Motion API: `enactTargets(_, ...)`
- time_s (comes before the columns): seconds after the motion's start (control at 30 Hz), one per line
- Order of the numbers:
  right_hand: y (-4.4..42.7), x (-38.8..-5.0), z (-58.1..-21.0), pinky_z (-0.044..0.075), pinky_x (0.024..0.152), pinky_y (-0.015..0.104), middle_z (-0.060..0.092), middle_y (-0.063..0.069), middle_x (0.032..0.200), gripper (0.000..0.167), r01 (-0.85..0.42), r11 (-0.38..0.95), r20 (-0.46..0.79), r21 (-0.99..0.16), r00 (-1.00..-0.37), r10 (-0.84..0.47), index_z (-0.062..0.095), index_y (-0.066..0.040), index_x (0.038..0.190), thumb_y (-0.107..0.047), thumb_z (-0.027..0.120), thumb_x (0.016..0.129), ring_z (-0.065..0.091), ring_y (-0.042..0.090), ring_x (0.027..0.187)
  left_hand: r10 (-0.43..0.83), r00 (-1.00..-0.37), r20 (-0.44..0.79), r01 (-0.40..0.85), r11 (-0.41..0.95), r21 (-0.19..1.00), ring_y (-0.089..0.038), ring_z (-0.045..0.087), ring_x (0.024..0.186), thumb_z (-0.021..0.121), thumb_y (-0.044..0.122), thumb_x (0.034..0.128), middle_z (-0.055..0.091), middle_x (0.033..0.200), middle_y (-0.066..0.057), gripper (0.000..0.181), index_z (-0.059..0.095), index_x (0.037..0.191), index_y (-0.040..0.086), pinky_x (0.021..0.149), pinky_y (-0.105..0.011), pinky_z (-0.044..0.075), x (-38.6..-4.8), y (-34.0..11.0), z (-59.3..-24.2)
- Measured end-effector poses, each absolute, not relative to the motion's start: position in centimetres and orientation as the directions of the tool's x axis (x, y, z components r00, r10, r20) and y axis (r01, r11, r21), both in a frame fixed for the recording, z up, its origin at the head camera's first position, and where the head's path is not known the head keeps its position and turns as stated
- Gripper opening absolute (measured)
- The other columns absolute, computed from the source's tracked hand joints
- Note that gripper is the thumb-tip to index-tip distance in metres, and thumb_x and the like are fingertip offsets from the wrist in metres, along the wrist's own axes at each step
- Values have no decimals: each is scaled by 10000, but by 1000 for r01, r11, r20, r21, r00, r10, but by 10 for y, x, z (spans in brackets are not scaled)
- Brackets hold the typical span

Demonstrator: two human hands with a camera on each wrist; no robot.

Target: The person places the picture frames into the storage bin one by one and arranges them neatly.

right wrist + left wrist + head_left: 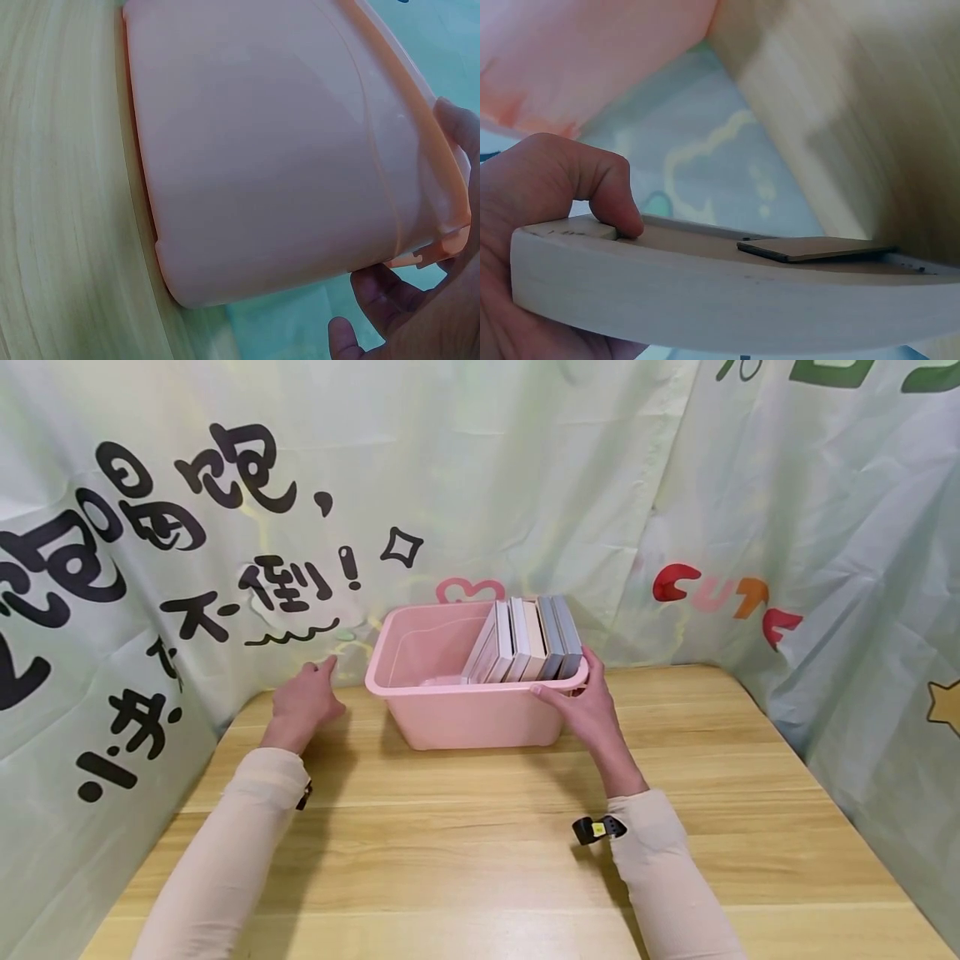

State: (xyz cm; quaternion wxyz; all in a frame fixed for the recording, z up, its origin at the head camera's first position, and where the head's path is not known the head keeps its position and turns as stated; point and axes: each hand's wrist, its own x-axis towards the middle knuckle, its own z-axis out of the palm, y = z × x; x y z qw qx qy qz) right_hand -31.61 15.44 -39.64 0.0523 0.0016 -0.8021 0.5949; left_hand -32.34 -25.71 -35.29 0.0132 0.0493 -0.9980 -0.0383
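A pink plastic bin stands at the back of the wooden table. Several slim, book-like items in white, beige and grey stand upright in its right half. My right hand grips the bin's right front corner, its thumb at the rim and fingers around the end, as the right wrist view also shows. Left of the bin, apart from it, is my left hand. In the left wrist view this hand grips the end of a white curved-edged frame with a brown flap on its back; the head view does not show the frame distinctly.
The light wooden table extends in front of the bin. A pale curtain with black lettering and coloured prints hangs right behind the table and along both sides. Dark wrist devices sit at the sleeve cuffs.
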Motion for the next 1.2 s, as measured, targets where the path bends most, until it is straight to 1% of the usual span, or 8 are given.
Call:
enactTargets(0.23, 155, -317, -397, 373, 1099, 433, 322, 59, 1558, 1114, -65, 292, 85, -954, -995, 57, 80, -328, 1547, -517, 800, 718, 421, 249, 1359, -107, -994, 21, -104, 990, 96, -517, 541, 1068, 610, 223, 760, 421, 1346, -285, 840, 250, 1509, 101, 752, -612, 479, -321, -264, -343)
enactTargets(0.37, 154, -317, -397, 377, 1090, 427, 344, 70, 1545, 1103, -74, 289, 95, -954, -994, 60, 89, -319, 1547, -490, 805, 725, 434, 247, 1348, -108, -993, 37, -103, 988, 117, -514, 528, 1081, 589, 202, 754, 428, 1324, -306, 830, 256, 1502, 65, 772, -606, 473, -318, -269, -335)
enactTargets(0.53, 153, -318, -398, 375, 1087, 430, 349, 89, 1540, 1106, -82, 299, 104, -951, -993, 59, 88, -295, 1552, -487, 803, 730, 436, 254, 1345, -109, -994, 30, -104, 985, 134, -525, 504, 1103, 557, 193, 759, 422, 1330, -304, 812, 258, 1501, 59, 783, -625, 457, -315, -275, -328)
enactTargets(0.7, 154, -317, -398, 376, 1083, 434, 355, 84, 1537, 1104, -79, 309, 103, -948, -993, 62, 90, -308, 1550, -502, 799, 727, 443, 253, 1337, -113, -993, 21, -109, 984, 142, -537, 496, 1109, 550, 203, 759, 424, 1326, -296, 799, 266, 1496, 80, 763, -644, 457, -315, -278, -326)
enactTargets(0.93, 156, -317, -399, 371, 1091, 443, 336, 86, 1548, 1107, -71, 318, 95, -945, -994, 62, 76, -315, 1551, -511, 792, 730, 431, 260, 1348, -119, -993, 13, -116, 981, 156, -514, 496, 1124, 557, 193, 753, 429, 1326, -296, 811, 263, 1500, 79, 750, -628, 464, -315, -279, -323)
enactTargets(1.2, 155, -318, -399, 370, 1092, 442, 339, 86, 1547, 1106, -78, 317, 102, -945, -993, 60, 78, -311, 1551, -507, 793, 731, 432, 259, 1348, -131, -991, 12, -127, 978, 166, -497, 510, 1058, 562, 191, 751, 453, 1254, -280, 733, 325, 1436, 81, 693, -596, 463, -315, -281, -321)
